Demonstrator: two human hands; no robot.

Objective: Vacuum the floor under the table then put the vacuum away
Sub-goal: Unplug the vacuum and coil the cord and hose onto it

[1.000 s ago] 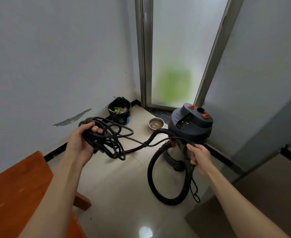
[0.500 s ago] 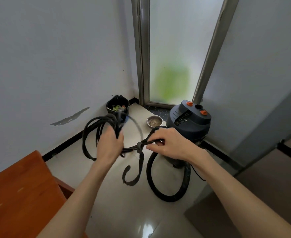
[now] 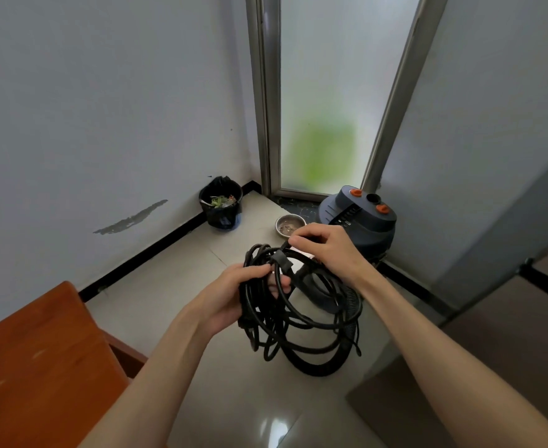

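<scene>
Pale grey walls meet at a corner beside a frosted glass door (image 3: pixel 327 101), and the glossy cream tiled floor (image 3: pixel 175 279) runs beneath us. We see the dark blue canister vacuum cleaner with orange knobs (image 3: pixel 360 218) standing on the floor by the door frame, its ribbed black hose (image 3: pixel 317 367) looping down in front of it. A black bin lined with a black bag (image 3: pixel 220 206) sits in the corner, and a small round metal bowl (image 3: pixel 289 224) rests between bin and vacuum. At lower left lies the edge of a reddish-brown wooden worktop (image 3: pixel 36 360).

Compared with half a second ago, our hands have drawn closer to us and to each other. The coiled black power cord (image 3: pixel 275 305), earlier hanging in a wide loose loop with one end dangling free, is now gathered into a tighter bundle held above the floor, in front of the hose. Our left hand (image 3: pixel 233 295) grips the bundle with its fingers curled round the strands. Our right hand (image 3: pixel 327 250) has moved over the top of the coil, its fingers (image 3: pixel 301 236) pinching the cord just beside a thick black block on it, which may be the plug. Vacuum, bowl and bin have stayed where they were.
</scene>
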